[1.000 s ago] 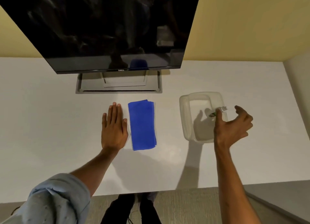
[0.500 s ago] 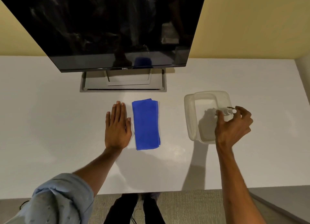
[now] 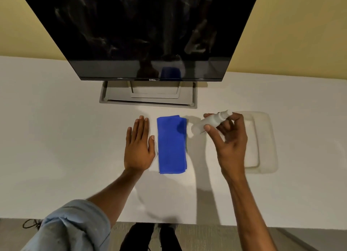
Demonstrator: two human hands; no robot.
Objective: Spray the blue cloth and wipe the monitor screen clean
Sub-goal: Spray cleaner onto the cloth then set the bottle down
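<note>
A white worktop (image 3: 56, 138) carried the monitor (image 3: 142, 34) and folded blue cloth (image 3: 171, 145). The left hand (image 3: 139, 149) lay flat, fingers spread, beside the cloth. The right hand (image 3: 230, 143) pinched a white spray bottle (image 3: 208, 123) just right of it, before a clear tray (image 3: 266, 141).

Right hand (image 3: 230, 147) has carried the spray bottle (image 3: 208, 123) from tray (image 3: 266, 138) toward cloth (image 3: 171, 145)

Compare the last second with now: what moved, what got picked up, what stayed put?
The right hand closed on the small white spray bottle, lifted it out of the translucent plastic tray and carried it left, next to the folded blue cloth. The left hand stayed flat on the white table beside the cloth, which has not moved.
</note>
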